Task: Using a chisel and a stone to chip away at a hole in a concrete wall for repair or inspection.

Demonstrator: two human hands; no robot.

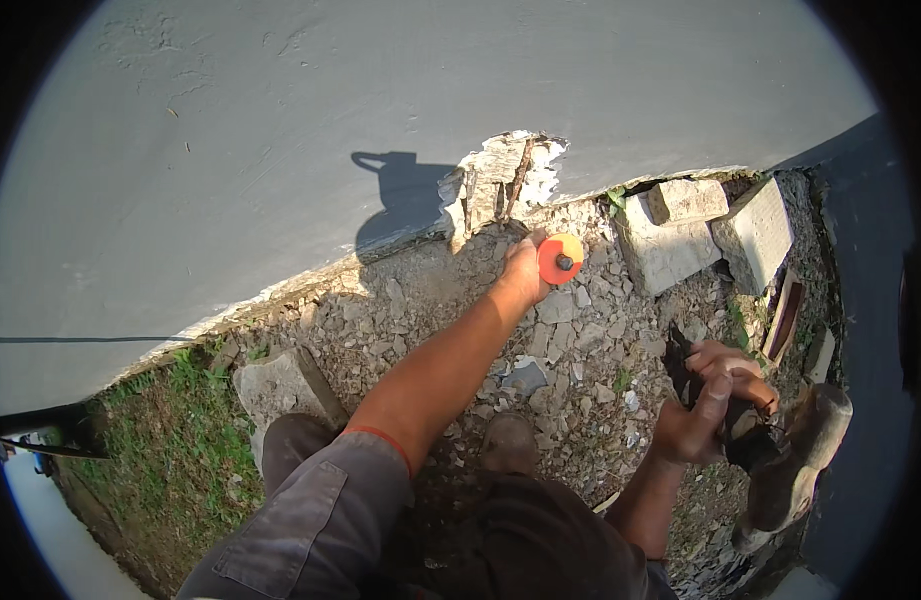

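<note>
My left hand [521, 270] is closed round a chisel with a round orange guard [552, 262], whose dark striking end points up at me. The chisel's tip is hidden behind the hand, near the foot of the wall by a broken patch [505, 185] of flaking plaster with a rusty bar in it. Off to the right, my right hand [702, 410] grips a club hammer by its dark handle. The hammer's heavy, worn head [802, 465] hangs at the lower right, apart from the chisel.
A grey wall [280, 100] runs across the far side and meets another wall [865, 300] at right. Stone blocks [670, 240] lie in that corner; another block [285, 390] lies near my leg. Rubble [570, 340] covers the ground, with grass [170, 430] at left.
</note>
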